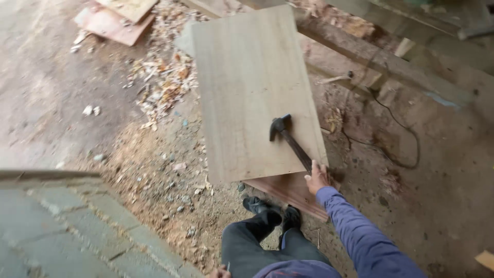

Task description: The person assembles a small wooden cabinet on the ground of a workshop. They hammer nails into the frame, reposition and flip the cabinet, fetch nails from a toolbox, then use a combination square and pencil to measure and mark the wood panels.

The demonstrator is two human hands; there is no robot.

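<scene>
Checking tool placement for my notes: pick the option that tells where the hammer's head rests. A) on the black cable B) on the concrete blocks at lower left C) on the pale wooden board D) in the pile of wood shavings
C: the right hand grips the handle of the claw hammer, and its dark head lies on the pale wooden board, away from the wood shavings and the black cable.

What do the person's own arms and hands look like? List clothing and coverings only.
The right arm wears a long blue-purple sleeve reaching the wrist. The right hand is bare, no glove. Only a sliver of the left hand shows at the bottom edge, also ungloved.
</scene>
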